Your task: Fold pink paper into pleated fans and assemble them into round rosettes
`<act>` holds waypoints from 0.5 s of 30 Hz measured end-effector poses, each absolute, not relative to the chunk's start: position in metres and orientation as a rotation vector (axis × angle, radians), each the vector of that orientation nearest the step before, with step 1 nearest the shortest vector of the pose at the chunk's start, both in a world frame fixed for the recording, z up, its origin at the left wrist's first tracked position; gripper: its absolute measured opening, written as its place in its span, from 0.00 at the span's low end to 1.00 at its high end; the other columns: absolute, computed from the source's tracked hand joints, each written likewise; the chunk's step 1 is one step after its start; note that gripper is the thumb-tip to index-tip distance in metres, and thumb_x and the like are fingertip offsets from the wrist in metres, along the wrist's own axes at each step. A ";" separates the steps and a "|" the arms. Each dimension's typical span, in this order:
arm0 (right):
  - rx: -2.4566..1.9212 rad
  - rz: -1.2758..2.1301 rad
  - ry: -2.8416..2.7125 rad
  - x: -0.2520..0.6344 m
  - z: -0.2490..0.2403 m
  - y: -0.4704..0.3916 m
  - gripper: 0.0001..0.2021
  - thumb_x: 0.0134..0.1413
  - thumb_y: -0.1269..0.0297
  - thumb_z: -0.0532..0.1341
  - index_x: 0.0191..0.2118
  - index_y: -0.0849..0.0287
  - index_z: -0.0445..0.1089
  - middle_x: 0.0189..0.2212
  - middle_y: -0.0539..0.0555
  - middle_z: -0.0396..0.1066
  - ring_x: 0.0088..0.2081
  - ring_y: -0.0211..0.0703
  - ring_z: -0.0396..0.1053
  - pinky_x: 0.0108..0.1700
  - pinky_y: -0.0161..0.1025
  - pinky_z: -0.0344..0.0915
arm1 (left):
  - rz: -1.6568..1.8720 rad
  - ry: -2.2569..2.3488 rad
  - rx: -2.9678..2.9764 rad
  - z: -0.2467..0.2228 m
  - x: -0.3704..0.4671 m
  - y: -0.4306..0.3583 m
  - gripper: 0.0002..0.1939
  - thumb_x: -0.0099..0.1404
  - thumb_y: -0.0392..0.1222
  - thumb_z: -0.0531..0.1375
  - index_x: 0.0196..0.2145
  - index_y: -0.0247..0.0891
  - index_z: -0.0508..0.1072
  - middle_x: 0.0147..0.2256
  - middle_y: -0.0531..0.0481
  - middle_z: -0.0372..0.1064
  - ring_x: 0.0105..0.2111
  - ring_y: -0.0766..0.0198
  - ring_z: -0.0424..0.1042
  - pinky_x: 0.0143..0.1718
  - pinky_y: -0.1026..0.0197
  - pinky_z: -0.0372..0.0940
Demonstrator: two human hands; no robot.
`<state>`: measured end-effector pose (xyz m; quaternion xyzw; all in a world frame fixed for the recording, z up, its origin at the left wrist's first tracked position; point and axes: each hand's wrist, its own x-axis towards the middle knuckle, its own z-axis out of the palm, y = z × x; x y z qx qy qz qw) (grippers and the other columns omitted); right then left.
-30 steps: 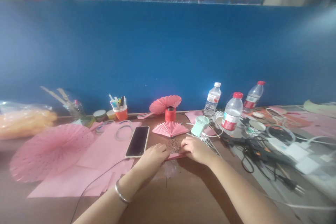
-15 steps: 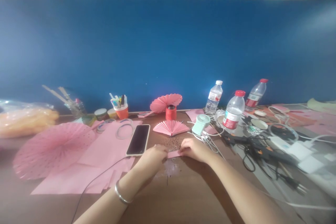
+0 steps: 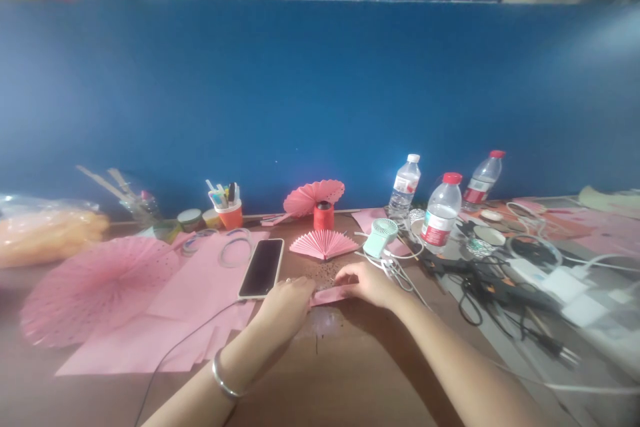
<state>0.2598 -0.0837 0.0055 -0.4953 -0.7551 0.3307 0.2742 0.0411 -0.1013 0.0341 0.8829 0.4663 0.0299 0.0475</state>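
A narrow folded strip of pink paper (image 3: 333, 294) stretches between my two hands, just above the brown table. My left hand (image 3: 290, 300), with a ring on it and a silver bangle on the wrist, is closed on the strip's left end. At the other end, my right hand (image 3: 367, 285) pinches the strip between thumb and fingers. Beyond the hands lies a pleated pink paper fan (image 3: 324, 245), spread in a half circle. Dark specks (image 3: 326, 272) are scattered between that fan and my hands.
A phone (image 3: 261, 268) lies left of my hands, beside pink paper sheets (image 3: 185, 293) and a large round pink fan (image 3: 100, 290). Behind stand a red jar (image 3: 323, 216) and a cup of pens (image 3: 230, 215). Rightward are a mint handheld fan (image 3: 381, 237), bottles (image 3: 442, 217) and cables (image 3: 480, 280).
My right hand has shifted slightly up and left, and more of the pink strip shows, tilted up toward the right. The whole view has shifted a little.
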 end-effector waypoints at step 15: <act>-0.867 1.380 -1.391 0.226 -0.005 -0.091 0.12 0.46 0.59 0.63 0.37 0.60 0.71 0.24 0.48 0.66 0.22 0.33 0.59 0.23 0.30 0.55 | 0.628 0.748 1.029 0.008 0.052 -0.094 0.12 0.57 0.45 0.59 0.31 0.34 0.62 0.24 0.54 0.61 0.19 0.75 0.62 0.19 0.71 0.56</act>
